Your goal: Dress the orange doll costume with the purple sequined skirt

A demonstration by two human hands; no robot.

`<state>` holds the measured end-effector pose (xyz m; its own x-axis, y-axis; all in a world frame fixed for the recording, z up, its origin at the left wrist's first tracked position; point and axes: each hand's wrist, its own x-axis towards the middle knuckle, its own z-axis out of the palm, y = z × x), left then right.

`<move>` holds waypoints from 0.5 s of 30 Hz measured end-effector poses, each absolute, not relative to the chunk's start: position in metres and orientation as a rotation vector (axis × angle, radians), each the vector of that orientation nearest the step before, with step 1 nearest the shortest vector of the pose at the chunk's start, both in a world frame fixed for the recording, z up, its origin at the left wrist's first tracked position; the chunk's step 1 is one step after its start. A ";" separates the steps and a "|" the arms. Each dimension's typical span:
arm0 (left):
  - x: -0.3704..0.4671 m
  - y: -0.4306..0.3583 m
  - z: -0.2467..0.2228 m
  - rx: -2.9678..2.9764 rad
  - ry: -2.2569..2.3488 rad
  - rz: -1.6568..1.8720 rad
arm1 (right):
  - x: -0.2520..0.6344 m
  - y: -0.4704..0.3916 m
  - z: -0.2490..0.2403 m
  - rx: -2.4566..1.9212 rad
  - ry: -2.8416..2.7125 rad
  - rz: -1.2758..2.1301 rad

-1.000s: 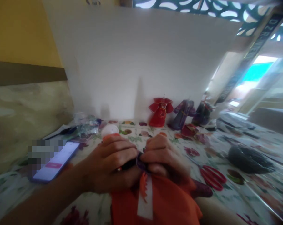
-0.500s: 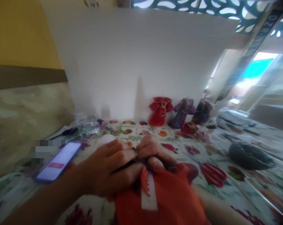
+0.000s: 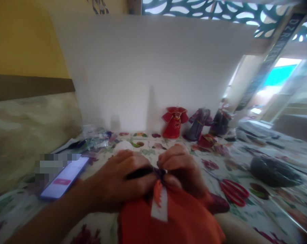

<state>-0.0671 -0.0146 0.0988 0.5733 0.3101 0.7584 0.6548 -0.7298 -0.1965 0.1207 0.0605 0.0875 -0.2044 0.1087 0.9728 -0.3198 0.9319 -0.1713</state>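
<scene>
Orange-red cloth point(image 3: 178, 218) hangs below my two hands at the front of the table. My left hand point(image 3: 130, 178) is closed at its top edge, thumb and fingers pinching a small dark purple piece point(image 3: 160, 173). Just to the right, my right hand point(image 3: 180, 166) is closed with bent fingers and thumb at the same dark piece. A white strip point(image 3: 160, 211) with a jagged orange edge lies on the front of the cloth. A dark red part point(image 3: 218, 203) sticks out beyond the cloth's right side. The exact fingertip contact is blurred.
Red-handled scissors point(image 3: 234, 191) lie to the right, near a dark plastic-wrapped bundle point(image 3: 274, 172). A lit phone point(image 3: 64, 178) is at left. Behind stand a small red dress point(image 3: 175, 123) and a purple one point(image 3: 197, 125), before a white board point(image 3: 153, 67).
My right hand has shifted right and turned, its fingers lifting a little off my left hand. The dark purple piece shows more between them. The cloth has swung slightly.
</scene>
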 end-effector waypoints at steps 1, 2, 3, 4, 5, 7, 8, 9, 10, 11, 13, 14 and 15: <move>-0.066 -0.014 0.097 -2.334 -0.794 -1.025 | 0.123 0.060 0.089 0.142 -1.737 0.386; -0.065 -0.014 0.097 -2.319 -0.803 -1.054 | 0.125 0.059 0.089 0.127 -1.735 0.393; -0.063 -0.014 0.097 -2.298 -0.800 -1.093 | 0.126 0.058 0.089 0.122 -1.735 0.413; -0.060 -0.015 0.099 -2.263 -0.802 -1.133 | 0.127 0.057 0.089 0.127 -1.743 0.444; -0.058 -0.016 0.101 -2.224 -0.808 -1.174 | 0.128 0.057 0.089 0.137 -1.758 0.482; -0.055 -0.019 0.105 -2.166 -0.809 -1.235 | 0.130 0.059 0.090 0.161 -1.825 0.555; -0.054 -0.020 0.107 -2.157 -0.805 -1.245 | 0.131 0.060 0.092 0.178 -1.862 0.574; -0.054 -0.022 0.108 -2.162 -0.799 -1.239 | 0.132 0.061 0.094 0.196 -1.899 0.576; -0.054 -0.023 0.108 -2.177 -0.795 -1.223 | 0.134 0.063 0.097 0.209 -1.935 0.569; -0.054 -0.024 0.108 -2.191 -0.786 -1.208 | 0.135 0.064 0.099 0.220 -1.971 0.557; -0.055 -0.025 0.107 -2.197 -0.773 -1.188 | 0.138 0.065 0.104 0.227 -2.025 0.537; -0.055 -0.026 0.106 -2.188 -0.767 -1.188 | 0.138 0.066 0.106 0.229 -2.040 0.529; -0.055 -0.026 0.105 -2.173 -0.762 -1.196 | 0.139 0.066 0.107 0.233 -2.046 0.524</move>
<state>-0.0546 -0.0255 0.1050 0.4463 0.2162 0.8684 0.6956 -0.6943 -0.1846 0.1389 0.0661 0.1067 -0.5080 0.0488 0.8600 -0.3705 0.8889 -0.2693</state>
